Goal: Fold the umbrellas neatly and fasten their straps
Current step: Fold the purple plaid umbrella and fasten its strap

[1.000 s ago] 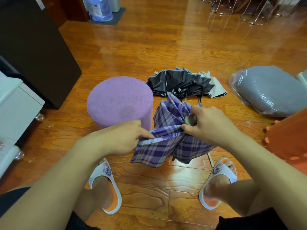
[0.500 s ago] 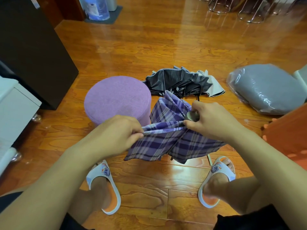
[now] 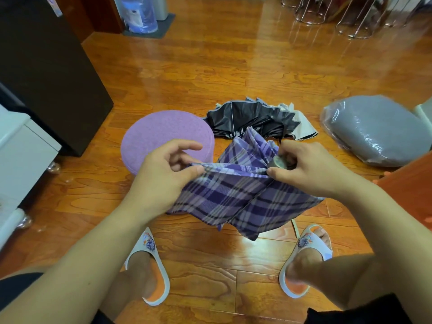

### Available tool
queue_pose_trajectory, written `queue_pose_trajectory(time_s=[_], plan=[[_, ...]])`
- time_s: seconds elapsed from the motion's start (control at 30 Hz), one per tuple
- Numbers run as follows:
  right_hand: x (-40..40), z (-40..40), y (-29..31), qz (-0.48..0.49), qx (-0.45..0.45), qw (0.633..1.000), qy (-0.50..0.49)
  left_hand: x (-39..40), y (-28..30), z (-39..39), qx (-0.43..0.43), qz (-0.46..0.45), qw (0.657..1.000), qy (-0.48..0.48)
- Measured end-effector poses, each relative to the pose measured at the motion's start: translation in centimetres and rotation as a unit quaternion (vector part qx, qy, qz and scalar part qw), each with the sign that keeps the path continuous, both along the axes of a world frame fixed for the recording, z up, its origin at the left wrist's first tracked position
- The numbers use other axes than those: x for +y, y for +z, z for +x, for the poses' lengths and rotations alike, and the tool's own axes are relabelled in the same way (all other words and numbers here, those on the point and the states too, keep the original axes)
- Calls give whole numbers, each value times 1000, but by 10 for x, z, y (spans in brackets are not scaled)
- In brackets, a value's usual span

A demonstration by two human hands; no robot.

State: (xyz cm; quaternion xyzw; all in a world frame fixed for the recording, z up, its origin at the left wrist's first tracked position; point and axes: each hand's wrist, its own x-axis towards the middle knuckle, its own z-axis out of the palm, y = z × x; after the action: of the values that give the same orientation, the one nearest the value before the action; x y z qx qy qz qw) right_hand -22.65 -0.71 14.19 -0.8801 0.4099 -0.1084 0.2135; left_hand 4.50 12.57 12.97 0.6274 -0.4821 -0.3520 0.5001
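A purple plaid umbrella [image 3: 236,195] hangs collapsed between my hands above the wooden floor. My left hand [image 3: 163,174] pinches the edge of one fabric panel between thumb and forefinger and holds it taut, its other fingers spread. My right hand [image 3: 308,169] grips the umbrella near its round metal cap [image 3: 278,163], pressing the panel's other end. A thin strap [image 3: 295,228] dangles below the fabric. A black umbrella [image 3: 252,118] with a pale outer side lies unfolded on the floor behind.
A round purple stool [image 3: 163,134] stands just left of the umbrella. A grey cushion in plastic wrap [image 3: 376,129] lies at the right, an orange object [image 3: 411,183] beside it. A dark cabinet [image 3: 46,71] and white furniture [image 3: 21,148] line the left. My slippered feet [image 3: 149,272] rest below.
My left hand has drawn the fabric panel out to the left, stretching it flat, and its outer fingers have spread. My right hand still holds the umbrella's cap end.
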Motion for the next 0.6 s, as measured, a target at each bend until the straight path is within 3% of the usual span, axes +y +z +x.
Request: queue_pose_trajectory(time_s=[0.27,0.4,0.5,0.6], plan=[[2,5,3,33,6,999,-19,-10,-6,4,-125,-31,991,31],[3,6,2,30,8,999,-24,-8,0,3,-123,-15,990,-69],[2,6,2,27,12,999,-32,-3,-7,-2,-203,-2,964,-171],[2,7,2,17,19,999,-39,2,-22,-13,-269,1,942,-200]])
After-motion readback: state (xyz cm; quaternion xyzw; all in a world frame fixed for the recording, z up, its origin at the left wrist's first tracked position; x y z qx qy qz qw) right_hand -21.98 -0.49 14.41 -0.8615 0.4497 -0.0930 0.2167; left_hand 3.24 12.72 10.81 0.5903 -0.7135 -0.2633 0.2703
